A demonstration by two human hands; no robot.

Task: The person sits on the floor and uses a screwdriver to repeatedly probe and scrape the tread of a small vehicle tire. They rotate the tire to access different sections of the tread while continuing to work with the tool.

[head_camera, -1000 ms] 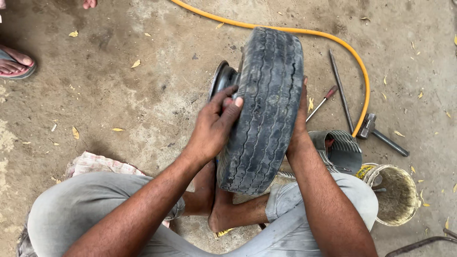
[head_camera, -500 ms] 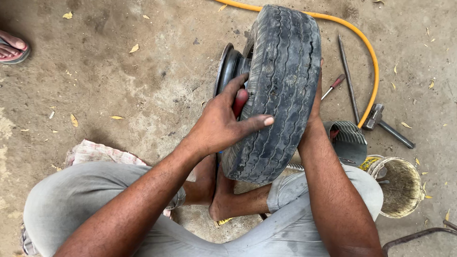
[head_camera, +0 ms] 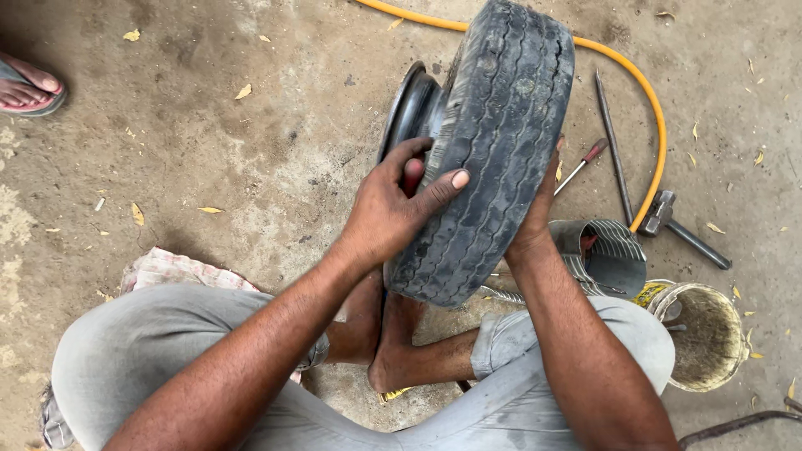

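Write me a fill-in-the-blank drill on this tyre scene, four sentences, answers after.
1. The worn tyre stands upright between the person's two ____.
2. The left hand grips the tyre at the side where the metal ____ shows.
3. The hose curving on the ground is ____ in colour.
4. The hammer lies near the ____ end of that hose.

Missing words: hands; rim; yellow; right

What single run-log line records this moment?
left hand: gripping tyre sidewall | right hand: bracing far side | tyre: upright on ground
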